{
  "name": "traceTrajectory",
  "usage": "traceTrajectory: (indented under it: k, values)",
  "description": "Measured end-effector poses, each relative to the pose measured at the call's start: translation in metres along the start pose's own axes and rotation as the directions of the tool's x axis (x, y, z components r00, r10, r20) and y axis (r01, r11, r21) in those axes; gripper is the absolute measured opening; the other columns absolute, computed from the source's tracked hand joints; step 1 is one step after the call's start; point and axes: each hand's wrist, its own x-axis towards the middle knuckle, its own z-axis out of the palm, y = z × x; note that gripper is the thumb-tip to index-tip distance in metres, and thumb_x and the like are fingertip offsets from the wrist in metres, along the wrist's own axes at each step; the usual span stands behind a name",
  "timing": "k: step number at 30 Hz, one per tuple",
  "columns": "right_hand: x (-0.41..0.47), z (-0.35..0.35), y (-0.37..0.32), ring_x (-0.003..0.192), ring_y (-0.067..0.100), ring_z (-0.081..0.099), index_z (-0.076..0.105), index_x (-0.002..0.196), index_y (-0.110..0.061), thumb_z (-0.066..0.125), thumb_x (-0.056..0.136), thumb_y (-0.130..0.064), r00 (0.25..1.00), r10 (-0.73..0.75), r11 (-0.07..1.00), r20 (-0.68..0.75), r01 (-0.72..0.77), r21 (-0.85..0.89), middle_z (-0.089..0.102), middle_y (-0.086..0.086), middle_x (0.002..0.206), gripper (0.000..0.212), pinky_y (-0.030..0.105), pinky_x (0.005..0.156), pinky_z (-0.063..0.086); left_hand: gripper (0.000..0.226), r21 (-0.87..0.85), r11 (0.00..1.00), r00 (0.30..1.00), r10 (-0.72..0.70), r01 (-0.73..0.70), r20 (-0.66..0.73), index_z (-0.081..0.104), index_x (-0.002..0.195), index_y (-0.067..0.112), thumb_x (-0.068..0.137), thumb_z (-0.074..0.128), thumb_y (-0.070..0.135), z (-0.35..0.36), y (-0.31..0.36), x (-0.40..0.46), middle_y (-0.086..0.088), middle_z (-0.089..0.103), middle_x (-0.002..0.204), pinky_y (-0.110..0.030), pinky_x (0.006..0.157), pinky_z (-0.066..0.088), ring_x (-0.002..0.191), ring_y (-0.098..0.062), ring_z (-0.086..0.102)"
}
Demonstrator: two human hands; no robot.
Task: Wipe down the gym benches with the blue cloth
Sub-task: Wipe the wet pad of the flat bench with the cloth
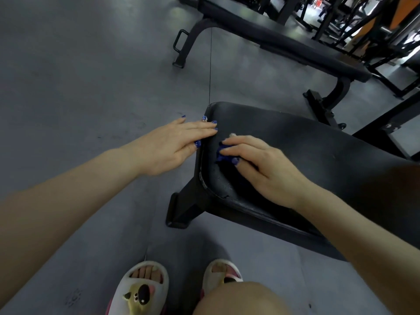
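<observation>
Gym floor (79, 76) | right hand (261, 162) grips blue cloth (223, 153) on bench (318, 155) — left hand (172, 144) flat, relaxed

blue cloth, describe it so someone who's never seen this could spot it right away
Start at the near black bench, the padded one closest to the feet. Near its left end the right hand rests on the pad; the blue cloth is bunched under its fingers, the only bright blue fabric.
</observation>
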Motion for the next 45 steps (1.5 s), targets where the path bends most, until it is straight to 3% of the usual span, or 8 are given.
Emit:
traceTrajectory:
  k: [5,9,12,15,19,24,37,45]
  values:
    - [-0.022,0.005,-0.014,0.141,0.006,0.031,0.058,0.131,-0.02,0.041,0.101,-0.02,0.984,-0.133,0.991,0.118,0.133,0.007,0.045,-0.005,0.146,0.034,0.025,0.116,0.028,0.047,0.024,1.0,0.999,-0.019,0.018,0.034,0.035,0.148,0.029,0.102,0.03,0.025,-0.006,0.002,0.001,0.017,0.025,0.156,-0.035,0.122,0.008,0.143,0.005,0.016]
    - [-0.03,-0.002,-0.014,0.139,0.005,0.034,0.058,0.13,-0.021,0.037,0.099,-0.027,0.995,-0.063,0.998,0.072,0.064,-0.013,0.046,-0.008,0.144,0.038,0.028,0.114,0.032,0.047,0.04,0.998,0.998,-0.041,0.039,0.044,0.035,0.148,0.027,0.101,0.029,0.031,-0.007,0.007,0.002,0.014,0.026,0.156,-0.036,0.122,0.008,0.144,0.002,0.017]
    - [-0.014,0.019,-0.039,0.134,0.016,0.041,0.061,0.126,-0.013,0.041,0.099,-0.021,0.984,-0.174,0.979,0.029,0.177,-0.105,0.052,0.003,0.138,0.035,0.023,0.116,0.026,0.054,0.058,0.997,0.997,-0.053,0.05,0.055,0.035,0.148,0.026,0.097,0.024,0.038,-0.009,0.012,0.003,0.014,0.025,0.157,-0.034,0.122,0.007,0.143,0.003,0.017]
    - [-0.022,0.03,-0.046,0.137,0.023,0.039,0.059,0.129,-0.01,0.044,0.099,-0.019,0.975,-0.223,0.954,0.006,0.22,-0.202,0.051,0.009,0.14,0.034,0.032,0.118,0.026,0.056,0.102,0.994,0.996,-0.049,0.042,0.07,0.03,0.151,0.025,0.097,0.021,0.041,-0.007,0.014,0.0,0.013,0.02,0.159,-0.029,0.121,0.002,0.144,0.004,0.012]
    - [-0.066,0.022,-0.019,0.142,0.024,0.034,0.053,0.137,-0.01,0.047,0.099,-0.022,0.981,-0.192,0.942,0.006,0.186,-0.281,0.045,0.011,0.146,0.04,0.039,0.116,0.031,0.057,0.099,0.995,0.999,-0.01,0.007,0.031,0.03,0.151,0.019,0.099,0.023,0.041,0.002,0.02,-0.004,0.007,0.02,0.16,-0.035,0.122,0.002,0.147,0.0,0.007]
    - [-0.122,0.004,0.013,0.137,0.032,0.041,0.054,0.133,-0.006,0.047,0.097,-0.025,0.992,-0.11,0.909,-0.061,0.076,-0.41,0.048,0.016,0.142,0.041,0.047,0.11,0.039,0.061,0.091,0.994,0.998,0.059,-0.06,0.008,0.034,0.149,0.019,0.098,0.02,0.049,0.015,0.032,-0.007,0.005,0.023,0.159,-0.04,0.121,0.005,0.148,-0.004,0.006]
    - [-0.072,0.048,-0.029,0.132,0.032,0.048,0.062,0.128,-0.011,0.05,0.102,-0.021,0.928,-0.293,0.834,-0.231,0.129,-0.537,0.057,0.014,0.136,0.03,0.047,0.114,0.032,0.058,0.079,0.995,0.998,0.068,-0.068,0.0,0.033,0.149,0.02,0.098,0.023,0.045,0.016,0.036,-0.01,0.008,0.021,0.159,-0.049,0.119,0.018,0.148,-0.004,0.006]
    - [-0.149,0.021,0.021,0.128,0.036,0.051,0.06,0.129,-0.008,0.053,0.101,-0.028,0.955,-0.186,0.836,-0.23,0.031,-0.548,0.056,0.018,0.136,0.035,0.051,0.112,0.033,0.057,0.067,0.994,0.996,0.084,-0.085,0.009,0.034,0.149,0.019,0.099,0.024,0.044,0.014,0.037,-0.012,0.007,0.023,0.159,-0.043,0.12,0.016,0.148,-0.003,0.006]
